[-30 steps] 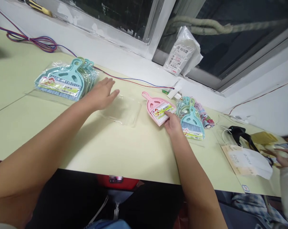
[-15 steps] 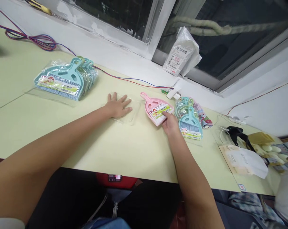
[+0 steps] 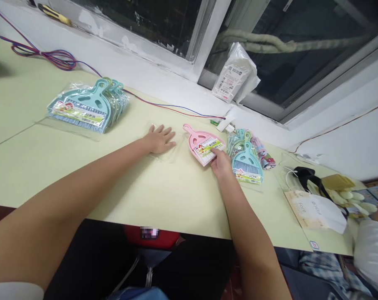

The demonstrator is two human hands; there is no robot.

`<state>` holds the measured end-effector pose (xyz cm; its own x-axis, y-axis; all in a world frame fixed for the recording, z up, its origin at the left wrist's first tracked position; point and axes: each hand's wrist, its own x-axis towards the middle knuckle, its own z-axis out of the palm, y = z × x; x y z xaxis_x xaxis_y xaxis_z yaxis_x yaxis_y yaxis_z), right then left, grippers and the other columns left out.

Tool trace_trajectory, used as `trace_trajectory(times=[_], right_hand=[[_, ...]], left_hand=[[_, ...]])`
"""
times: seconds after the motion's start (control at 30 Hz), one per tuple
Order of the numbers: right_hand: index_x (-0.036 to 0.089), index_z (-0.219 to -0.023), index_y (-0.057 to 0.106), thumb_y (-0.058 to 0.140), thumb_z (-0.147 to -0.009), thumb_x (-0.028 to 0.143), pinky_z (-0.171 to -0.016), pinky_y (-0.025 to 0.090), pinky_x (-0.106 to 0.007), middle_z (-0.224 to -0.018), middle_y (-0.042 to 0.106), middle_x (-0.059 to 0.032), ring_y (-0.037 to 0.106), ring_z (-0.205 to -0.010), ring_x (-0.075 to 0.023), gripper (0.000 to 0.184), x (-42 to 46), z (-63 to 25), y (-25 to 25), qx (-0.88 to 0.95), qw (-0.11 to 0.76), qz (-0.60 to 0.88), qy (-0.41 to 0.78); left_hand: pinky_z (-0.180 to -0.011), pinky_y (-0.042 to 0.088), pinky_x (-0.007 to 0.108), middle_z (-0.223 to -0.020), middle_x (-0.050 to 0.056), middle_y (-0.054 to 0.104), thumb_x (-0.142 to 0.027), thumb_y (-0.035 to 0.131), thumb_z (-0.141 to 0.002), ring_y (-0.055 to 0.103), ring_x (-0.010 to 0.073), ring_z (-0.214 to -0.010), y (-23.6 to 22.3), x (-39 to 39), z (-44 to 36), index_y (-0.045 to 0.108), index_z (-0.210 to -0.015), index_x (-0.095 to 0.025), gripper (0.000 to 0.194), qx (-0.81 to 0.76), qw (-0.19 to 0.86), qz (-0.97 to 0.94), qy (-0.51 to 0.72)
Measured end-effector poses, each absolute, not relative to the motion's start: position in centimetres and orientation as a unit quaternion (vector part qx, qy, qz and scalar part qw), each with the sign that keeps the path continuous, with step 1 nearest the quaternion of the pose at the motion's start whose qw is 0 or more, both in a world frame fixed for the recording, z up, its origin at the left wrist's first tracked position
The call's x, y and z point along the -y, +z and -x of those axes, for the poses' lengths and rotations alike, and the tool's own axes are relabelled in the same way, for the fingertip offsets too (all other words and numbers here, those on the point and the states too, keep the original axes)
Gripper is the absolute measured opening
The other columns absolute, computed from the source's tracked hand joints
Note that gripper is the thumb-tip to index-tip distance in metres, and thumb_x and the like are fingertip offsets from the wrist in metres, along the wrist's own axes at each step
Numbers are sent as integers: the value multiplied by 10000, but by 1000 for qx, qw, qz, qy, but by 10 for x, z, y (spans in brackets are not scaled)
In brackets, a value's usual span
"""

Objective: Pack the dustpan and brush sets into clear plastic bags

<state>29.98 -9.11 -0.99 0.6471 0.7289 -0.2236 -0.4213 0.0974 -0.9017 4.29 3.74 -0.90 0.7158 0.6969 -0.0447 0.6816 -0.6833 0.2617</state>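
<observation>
My left hand [image 3: 160, 139] lies flat with its fingers spread on a clear plastic bag [image 3: 172, 155] in the middle of the table. To its right, my right hand [image 3: 220, 162] grips the lower right edge of a pink dustpan and brush set [image 3: 200, 141], thumb over its printed label. The set's handle points away to the upper left. Just beyond my right hand stand several wrapped dustpan sets, a blue one [image 3: 247, 160] in front. Far to the left, a stack of bagged blue dustpan sets [image 3: 82, 104] leans together.
A coiled red and blue cable [image 3: 59, 58] runs along the wall. On the sill are a screwdriver [image 3: 54, 14] and a plastic-wrapped package [image 3: 234, 75]. A paper tissue pack [image 3: 311, 212] and a black strap [image 3: 309, 177] lie on the right. Another person's white sleeve [image 3: 372, 254] shows at right.
My left hand has slid slightly right over the clear bag. The right hand keeps hold of the pink set, which has hardly moved. The camera view has shifted a little.
</observation>
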Motion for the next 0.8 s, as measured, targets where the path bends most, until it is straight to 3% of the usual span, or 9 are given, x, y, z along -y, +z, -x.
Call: trace_trajectory(times=[0.17, 0.27, 0.4, 0.5, 0.57, 0.8], right_hand=[[148, -963, 680, 670, -736, 31, -800, 647, -378, -865, 769, -32, 747, -847, -202, 255, 92, -296, -9, 148, 725, 543, 397], [151, -950, 679, 666, -739, 31, -808, 646, -366, -874, 769, -29, 747, -862, -197, 242, 93, -295, -7, 147, 727, 541, 397], [160, -976, 672, 667, -740, 30, -805, 645, -387, -890, 769, -25, 748, -845, -198, 269, 91, -297, -7, 133, 729, 547, 390], [155, -989, 671, 666, -737, 23, -812, 642, -383, -896, 770, -30, 748, -850, -198, 284, 91, -298, -9, 136, 737, 538, 386], [149, -985, 673, 663, -740, 22, -812, 643, -376, -906, 772, -36, 748, -856, -199, 276, 92, -297, -9, 139, 737, 535, 389], [150, -974, 680, 665, -759, 36, -783, 652, -375, -890, 775, -37, 748, -831, -197, 244, 93, -293, -12, 153, 711, 549, 412]], left_hand=[[-1094, -82, 793, -1709, -11, 129, -683, 265, -970, -11, 488, -1534, -6, -36, -46, 199, -1626, -368, 731, -388, 155, -908, 18], [-1139, -40, 747, -1712, 12, 128, -651, 218, -999, 33, 443, -1547, 4, -34, -40, 179, -1634, -341, 708, -380, 162, -908, 67], [-1222, 72, 600, -1710, 97, 130, -598, 150, -1022, 114, 349, -1561, 16, -26, -21, 181, -1640, -222, 724, -422, 116, -883, 169], [-1214, 84, 607, -1702, 135, 145, -642, 182, -999, 110, 379, -1557, 10, -13, -7, 300, -1605, -182, 770, -443, 102, -885, 100], [-1204, 77, 626, -1697, 162, 148, -665, 190, -985, 111, 387, -1555, -1, -3, -2, 277, -1612, -166, 806, -444, 101, -888, 58], [-1207, 99, 601, -1678, 164, 218, -651, 188, -983, 174, 366, -1541, -11, -7, 3, 327, -1586, -181, 777, -447, 82, -887, 85]])
